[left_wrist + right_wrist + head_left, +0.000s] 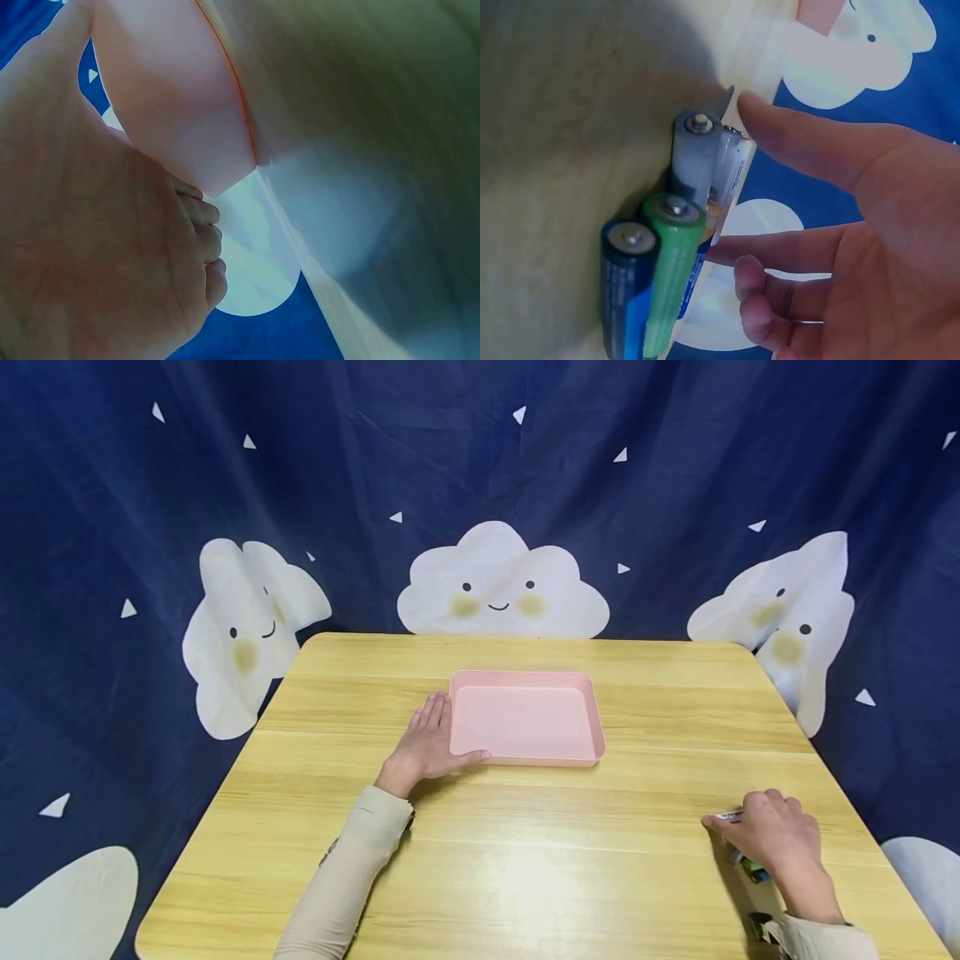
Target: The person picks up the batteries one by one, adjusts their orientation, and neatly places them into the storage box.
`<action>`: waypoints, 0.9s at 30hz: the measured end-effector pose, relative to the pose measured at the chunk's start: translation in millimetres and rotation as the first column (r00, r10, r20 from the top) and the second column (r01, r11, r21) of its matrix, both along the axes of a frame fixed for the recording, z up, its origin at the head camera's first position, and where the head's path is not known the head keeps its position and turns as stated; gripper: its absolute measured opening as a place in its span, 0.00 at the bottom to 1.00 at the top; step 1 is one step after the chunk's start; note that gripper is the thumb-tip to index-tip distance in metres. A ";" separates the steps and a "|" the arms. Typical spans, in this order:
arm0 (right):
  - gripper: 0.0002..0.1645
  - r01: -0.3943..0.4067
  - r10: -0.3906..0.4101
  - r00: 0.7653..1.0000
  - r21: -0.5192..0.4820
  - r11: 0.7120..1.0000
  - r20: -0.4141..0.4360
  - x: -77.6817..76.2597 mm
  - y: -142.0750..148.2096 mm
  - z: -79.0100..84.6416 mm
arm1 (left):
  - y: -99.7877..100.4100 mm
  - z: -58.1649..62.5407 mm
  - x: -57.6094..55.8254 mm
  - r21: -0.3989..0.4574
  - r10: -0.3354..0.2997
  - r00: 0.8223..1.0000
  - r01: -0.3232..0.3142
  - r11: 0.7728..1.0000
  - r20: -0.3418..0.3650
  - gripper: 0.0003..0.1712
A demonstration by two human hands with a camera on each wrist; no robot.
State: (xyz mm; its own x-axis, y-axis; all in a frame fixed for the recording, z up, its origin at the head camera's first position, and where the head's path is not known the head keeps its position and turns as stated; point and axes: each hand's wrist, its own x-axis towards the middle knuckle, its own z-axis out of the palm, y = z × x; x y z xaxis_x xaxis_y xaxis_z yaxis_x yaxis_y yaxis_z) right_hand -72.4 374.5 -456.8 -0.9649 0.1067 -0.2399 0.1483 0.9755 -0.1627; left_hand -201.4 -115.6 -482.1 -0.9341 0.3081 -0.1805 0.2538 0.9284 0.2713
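The pink tray (525, 761) lies on the table, its floor bare. My left hand (429, 745) rests against its left wall with straight fingers, the thumb along the front rim; the left wrist view shows the palm beside the tray's wall (172, 82). At the table's right, my right hand (780, 831) pinches a whitish battery (731, 172) between thumb and index fingertip, at its two ends. Beside it lie a grey-topped battery (692, 157), a green battery (673, 270) and a dark blue battery (628, 285). From the head view, the right hand partly hides them.
The wooden table (555, 860) has rounded corners. Behind it and at both sides hangs a dark blue curtain (360, 460) with white clouds and small triangles. Wood surface separates the tray from the batteries.
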 end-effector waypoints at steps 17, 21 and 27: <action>0.35 0.052 -0.051 0.992 -0.005 0.999 0.113 1.9 -1.4 3.7 | 0.1 0.3 -0.1 0.002 0.001 1.000 -0.001 1.000 0.002 0.76; 0.33 0.037 -0.035 0.996 -0.025 0.999 0.087 0.5 -2.4 5.3 | 0.4 0.3 0.3 0.008 -0.001 1.000 0.001 1.000 0.000 0.76; 0.36 0.009 -0.002 0.999 -0.132 0.991 0.049 -5.7 -4.0 10.9 | -1.1 0.7 1.2 0.009 0.001 1.000 -0.001 1.000 -0.003 0.76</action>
State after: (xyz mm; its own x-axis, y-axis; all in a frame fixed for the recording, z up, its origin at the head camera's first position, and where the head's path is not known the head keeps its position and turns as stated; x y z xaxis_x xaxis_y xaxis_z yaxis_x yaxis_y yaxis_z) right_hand -78.1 370.4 -445.9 -0.9511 0.0765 -0.2991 0.1648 0.9451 -0.2821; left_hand -200.2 -116.7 -481.4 -0.9350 0.3086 -0.1750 0.2536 0.9264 0.2785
